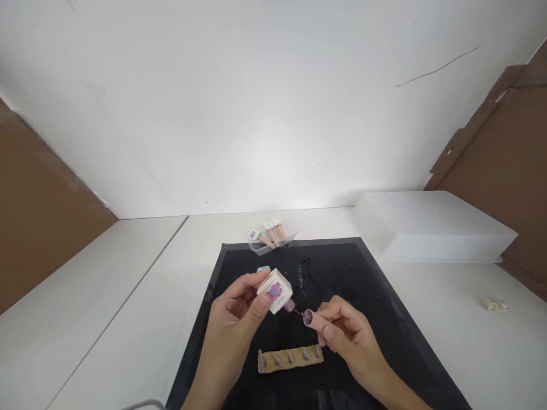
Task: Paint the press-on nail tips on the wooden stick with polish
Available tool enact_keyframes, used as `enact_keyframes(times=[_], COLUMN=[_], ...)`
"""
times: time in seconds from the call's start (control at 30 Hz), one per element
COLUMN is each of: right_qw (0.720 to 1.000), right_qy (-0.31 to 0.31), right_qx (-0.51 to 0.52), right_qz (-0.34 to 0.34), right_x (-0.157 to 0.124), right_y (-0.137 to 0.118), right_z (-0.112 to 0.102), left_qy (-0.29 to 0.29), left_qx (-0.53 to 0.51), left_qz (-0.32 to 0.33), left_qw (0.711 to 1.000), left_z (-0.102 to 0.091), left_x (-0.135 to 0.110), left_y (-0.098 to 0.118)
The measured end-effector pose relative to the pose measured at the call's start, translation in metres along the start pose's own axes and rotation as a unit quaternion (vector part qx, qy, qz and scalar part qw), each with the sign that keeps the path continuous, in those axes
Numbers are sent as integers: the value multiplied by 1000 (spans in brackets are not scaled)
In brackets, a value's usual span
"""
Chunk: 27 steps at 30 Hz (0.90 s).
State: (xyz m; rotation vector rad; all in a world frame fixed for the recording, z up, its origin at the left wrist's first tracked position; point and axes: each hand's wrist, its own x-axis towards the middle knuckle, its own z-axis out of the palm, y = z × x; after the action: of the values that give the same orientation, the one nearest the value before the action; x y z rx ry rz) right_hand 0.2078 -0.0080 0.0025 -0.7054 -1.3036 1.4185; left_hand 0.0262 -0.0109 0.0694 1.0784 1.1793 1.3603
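My left hand [235, 319] grips a white nail polish bottle [276, 290] with a purple flower print, tilted so its neck points down to the right. Between the fingers of my right hand [348, 336] is the pink brush cap [315, 320]. The thin brush stem reaches from the cap to the mouth of the bottle; whether its tip is inside I cannot tell. Below both hands, a tan strip [284, 367] bearing several greyish-purple nail-shaped pieces lies on the black mat [273, 393].
A clear tray [258, 249] with several pink-capped bottles stands at the mat's far edge. Behind my left hand sits a small teal item [263, 268]. A translucent white box [440, 228] is at the back right, with small beige pieces [494, 306] nearer on the table.
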Motion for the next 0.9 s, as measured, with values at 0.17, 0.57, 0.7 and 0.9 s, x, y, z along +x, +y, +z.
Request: enact_keyframes(times=[0.17,0.57,0.7,0.9], right_qw=[999,953,879,751], right_qy=[24,79,55,46], right_qx=[-10,-169,-310,-445], right_qz=[-31,-239,-358,-486], right_x=[-1,-3,-4,-3], right_y=[-3,-3,-8,-7], right_z=[1,6,5,0], left_qy=[-9,-13,-9,-22], left_qx=[8,25,25,32], left_qz=[0,-9,-16,-26], left_qw=[1000,1000,1000,999], left_z=[2,9,11,12], left_x=[1,0,0,1], left_y=[1,3,2,0])
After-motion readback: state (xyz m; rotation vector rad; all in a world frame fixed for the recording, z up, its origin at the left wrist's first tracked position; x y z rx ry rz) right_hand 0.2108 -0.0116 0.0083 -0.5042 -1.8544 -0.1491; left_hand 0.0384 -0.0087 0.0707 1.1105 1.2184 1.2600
